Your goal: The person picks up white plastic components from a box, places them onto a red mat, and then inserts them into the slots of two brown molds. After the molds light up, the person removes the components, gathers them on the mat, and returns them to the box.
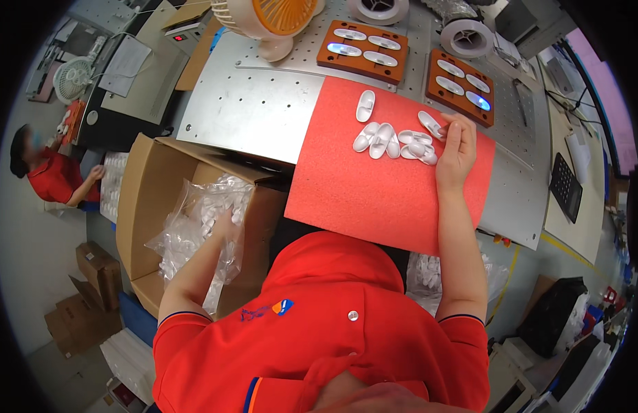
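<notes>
My left hand (224, 225) reaches into a clear plastic bag (188, 220) of small white oval shells inside a cardboard box (143, 199); its fingers are hidden among the pieces. Over the right part of a red foam mat (360, 193), my right hand (458, 151) has its fingertips closed at the end of a white oval shell (429, 124). Beside that hand lies a loose cluster of similar white shells (382, 141), some overlapping. One more white shell (365, 106) sits apart, farther back on the mat.
Two orange-brown fixtures, a left one (363, 72) and a right one (439, 102), hold white oval parts, some glowing blue. A white and orange fan (274, 48) stands at the back. Wire spools (466, 38) and a calculator (565, 187) are right. A co-worker (57, 172) sits far left.
</notes>
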The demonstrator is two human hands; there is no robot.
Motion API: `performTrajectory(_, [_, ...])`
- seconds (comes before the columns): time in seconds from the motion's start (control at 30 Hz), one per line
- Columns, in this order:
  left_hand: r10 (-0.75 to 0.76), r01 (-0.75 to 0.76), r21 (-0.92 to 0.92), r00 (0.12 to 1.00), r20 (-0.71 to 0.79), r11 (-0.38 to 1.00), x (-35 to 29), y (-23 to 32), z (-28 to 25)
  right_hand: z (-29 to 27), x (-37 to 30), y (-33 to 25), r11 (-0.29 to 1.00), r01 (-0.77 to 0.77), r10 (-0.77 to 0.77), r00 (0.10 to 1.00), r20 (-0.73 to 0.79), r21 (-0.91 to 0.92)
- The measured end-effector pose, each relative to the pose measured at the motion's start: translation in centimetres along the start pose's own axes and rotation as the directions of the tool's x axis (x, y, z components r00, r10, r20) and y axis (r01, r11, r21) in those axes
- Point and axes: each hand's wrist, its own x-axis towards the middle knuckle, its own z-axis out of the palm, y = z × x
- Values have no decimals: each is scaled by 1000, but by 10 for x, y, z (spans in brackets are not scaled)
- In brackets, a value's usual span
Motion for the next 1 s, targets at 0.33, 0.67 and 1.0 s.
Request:
performTrajectory(0.33, [-35, 21, 227, 998, 59, 974, -1, -30, -2, 10, 3, 9, 996, 81, -80, 996, 31, -35])
performTrajectory(0.67, [107, -125, -101, 980, -166, 987, -31, -9, -23, -3, 5, 19, 995, 14, -7, 998, 69, -100])
performTrajectory(1.0, [-212, 175, -590, 977, 7, 788, -81, 24, -96, -4, 1, 16, 994, -82, 89, 991, 97, -73])
